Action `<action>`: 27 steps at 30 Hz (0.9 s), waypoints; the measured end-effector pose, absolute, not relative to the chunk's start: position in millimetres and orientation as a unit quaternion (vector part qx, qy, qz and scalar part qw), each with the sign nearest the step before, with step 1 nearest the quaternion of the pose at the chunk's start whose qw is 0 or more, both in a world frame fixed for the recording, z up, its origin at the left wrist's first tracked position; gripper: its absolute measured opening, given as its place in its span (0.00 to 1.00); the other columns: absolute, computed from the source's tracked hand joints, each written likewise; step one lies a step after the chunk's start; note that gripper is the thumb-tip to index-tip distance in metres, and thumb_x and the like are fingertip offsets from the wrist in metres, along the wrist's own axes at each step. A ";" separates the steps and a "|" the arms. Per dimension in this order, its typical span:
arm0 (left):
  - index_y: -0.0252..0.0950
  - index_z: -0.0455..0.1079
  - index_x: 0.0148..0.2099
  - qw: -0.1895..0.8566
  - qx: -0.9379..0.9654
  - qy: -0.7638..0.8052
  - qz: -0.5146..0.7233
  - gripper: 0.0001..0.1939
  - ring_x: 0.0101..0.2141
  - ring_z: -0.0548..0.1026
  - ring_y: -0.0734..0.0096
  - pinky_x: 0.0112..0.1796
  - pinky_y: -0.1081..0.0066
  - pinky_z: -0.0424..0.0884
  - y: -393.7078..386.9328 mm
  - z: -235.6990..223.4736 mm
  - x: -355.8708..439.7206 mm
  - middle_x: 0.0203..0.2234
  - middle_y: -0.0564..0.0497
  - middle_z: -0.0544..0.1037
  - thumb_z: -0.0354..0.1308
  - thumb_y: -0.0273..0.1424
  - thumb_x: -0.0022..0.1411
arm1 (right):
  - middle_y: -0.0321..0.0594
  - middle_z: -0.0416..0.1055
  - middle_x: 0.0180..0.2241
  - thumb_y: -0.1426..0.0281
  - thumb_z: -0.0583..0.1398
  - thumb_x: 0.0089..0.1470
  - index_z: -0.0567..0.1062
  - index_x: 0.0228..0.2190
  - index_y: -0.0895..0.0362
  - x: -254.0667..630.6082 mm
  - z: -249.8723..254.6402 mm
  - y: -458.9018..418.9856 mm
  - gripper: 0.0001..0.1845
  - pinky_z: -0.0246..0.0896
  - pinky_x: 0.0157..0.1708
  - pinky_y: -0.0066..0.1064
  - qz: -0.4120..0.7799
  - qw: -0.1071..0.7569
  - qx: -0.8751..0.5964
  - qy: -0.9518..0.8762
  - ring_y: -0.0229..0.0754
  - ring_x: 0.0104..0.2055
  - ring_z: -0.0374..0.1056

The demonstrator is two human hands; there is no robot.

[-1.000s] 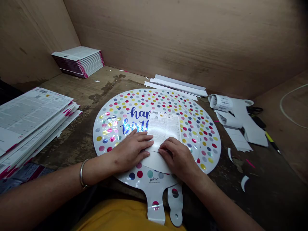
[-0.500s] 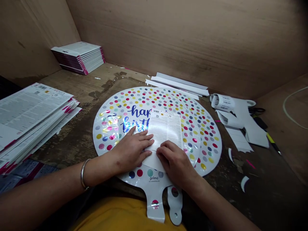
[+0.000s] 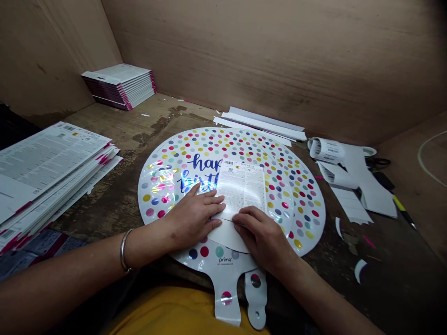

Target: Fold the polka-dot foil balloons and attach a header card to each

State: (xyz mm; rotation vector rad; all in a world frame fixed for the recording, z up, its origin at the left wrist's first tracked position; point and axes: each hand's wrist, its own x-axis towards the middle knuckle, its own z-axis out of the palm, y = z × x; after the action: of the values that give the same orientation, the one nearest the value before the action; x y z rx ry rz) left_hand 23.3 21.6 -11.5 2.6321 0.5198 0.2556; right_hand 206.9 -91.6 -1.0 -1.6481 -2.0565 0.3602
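A flat foil balloon [image 3: 167,153] with coloured dots and blue "happy birthday" lettering lies in front of me, partly overlapping a second dotted balloon [image 3: 307,200]. On top rests a white printed card [image 3: 240,186] with small text, a barcode and a crease across its lower part. My left hand [image 3: 197,214] lies flat with fingers spread over the card's left edge and the balloon. My right hand [image 3: 260,232] has its fingers curled and pressed together at the crease, gripping the card there; its fingertips are partly hidden. Both balloon necks [image 3: 225,293] hang towards my lap.
Printed cards form a stack [image 3: 56,153] at the left and a neat pile [image 3: 118,83] at the back left. White strips [image 3: 261,123] lie at the back. At right are a label roll [image 3: 326,149], a yellow-black cutter [image 3: 403,211] and paper scraps [image 3: 359,270].
My right fingers have slid slightly right along the card's crease. My left hand stays on the card and balloon. The whole view has shifted a little.
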 end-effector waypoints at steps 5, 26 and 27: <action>0.39 0.65 0.56 0.218 0.952 0.194 0.089 0.18 0.58 0.60 0.57 0.59 0.47 0.40 21.5 -11.3 23.5 0.56 0.48 0.67 0.49 0.36 0.66 | 0.44 0.69 0.39 0.76 0.53 0.58 0.72 0.39 0.56 203.8 -4.5 -86.0 0.10 0.67 0.39 0.35 0.121 0.239 -0.598 -0.756 0.41 0.39 0.67; 0.40 0.65 0.55 0.215 0.955 0.185 0.091 0.17 0.58 0.61 0.58 0.58 0.48 0.44 23.7 -10.9 22.0 0.56 0.48 0.67 0.50 0.36 0.65 | 0.40 0.69 0.34 0.76 0.53 0.57 0.69 0.34 0.56 223.4 10.5 -87.2 0.07 0.64 0.34 0.31 0.164 0.213 -0.604 -0.750 0.39 0.35 0.66; 0.40 0.65 0.55 0.213 0.955 0.184 0.091 0.17 0.58 0.61 0.58 0.58 0.48 0.44 24.1 -10.9 22.1 0.56 0.48 0.67 0.50 0.36 0.65 | 0.40 0.69 0.34 0.76 0.52 0.58 0.69 0.36 0.56 223.8 10.8 -84.3 0.07 0.64 0.34 0.31 0.153 0.208 -0.604 -0.754 0.39 0.35 0.66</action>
State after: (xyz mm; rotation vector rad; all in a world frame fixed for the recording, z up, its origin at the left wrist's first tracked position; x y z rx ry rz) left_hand 22.1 24.1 -10.9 2.6519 0.5099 0.2531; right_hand 223.8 -84.3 10.8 -1.6804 -2.0993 0.4255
